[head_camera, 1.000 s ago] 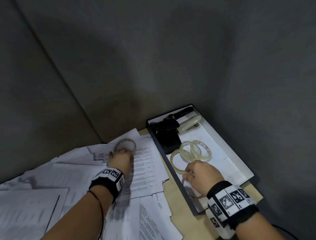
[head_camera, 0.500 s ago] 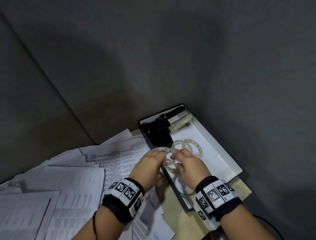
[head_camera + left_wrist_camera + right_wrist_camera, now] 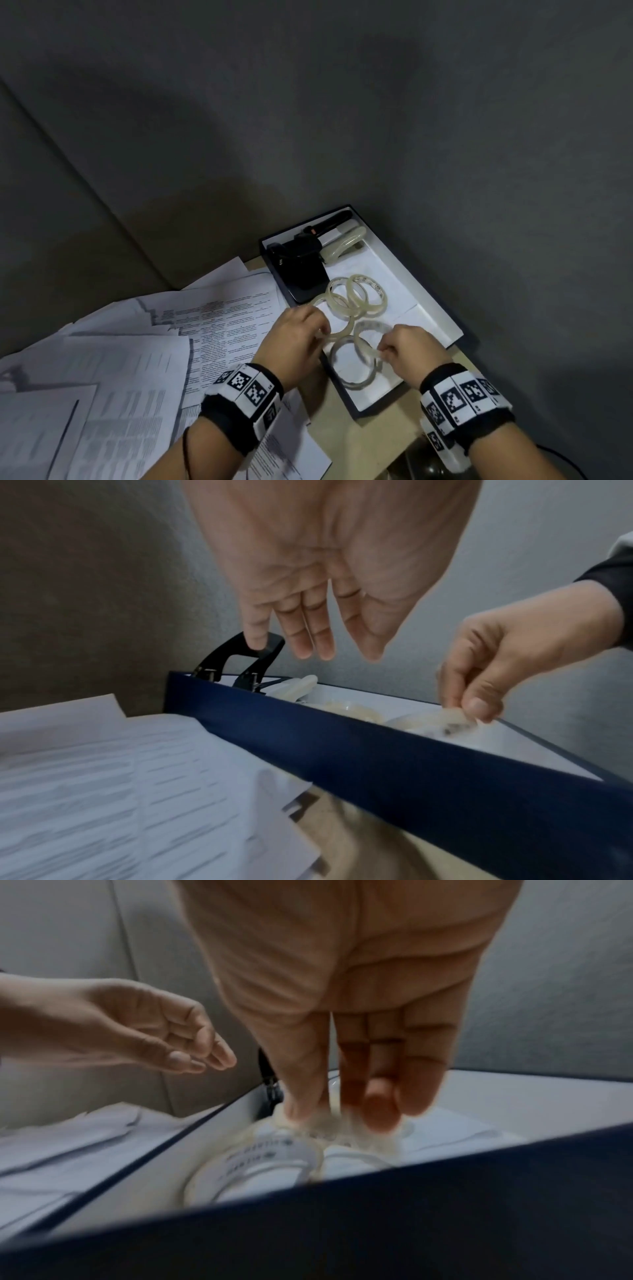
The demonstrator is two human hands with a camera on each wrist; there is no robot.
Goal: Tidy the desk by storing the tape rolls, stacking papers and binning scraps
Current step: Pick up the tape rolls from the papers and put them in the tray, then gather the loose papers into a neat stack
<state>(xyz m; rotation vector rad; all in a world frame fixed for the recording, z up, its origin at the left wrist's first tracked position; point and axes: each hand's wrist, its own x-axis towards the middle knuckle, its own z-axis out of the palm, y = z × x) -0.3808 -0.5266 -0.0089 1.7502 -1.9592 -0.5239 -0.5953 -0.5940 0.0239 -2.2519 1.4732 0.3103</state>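
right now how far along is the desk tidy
Partly done. Several tape rolls already lie in the box, beside a hole punch. In hand: the right hand pinches another roll low over the box; the left hand is open, holding nothing. Left: the papers are spread loose across the desk, unstacked. No bin shows.

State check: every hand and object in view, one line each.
Left hand: open, fingers relaxed, holding nothing, over the box's left wall.
Right hand: pinches a translucent tape roll inside the box.
Navy box with white lining: open, no lid on.
Other translucent tape rolls: lying overlapped in the box.
Black hole punch: in the box's far end.
Printed papers: scattered, unstacked.
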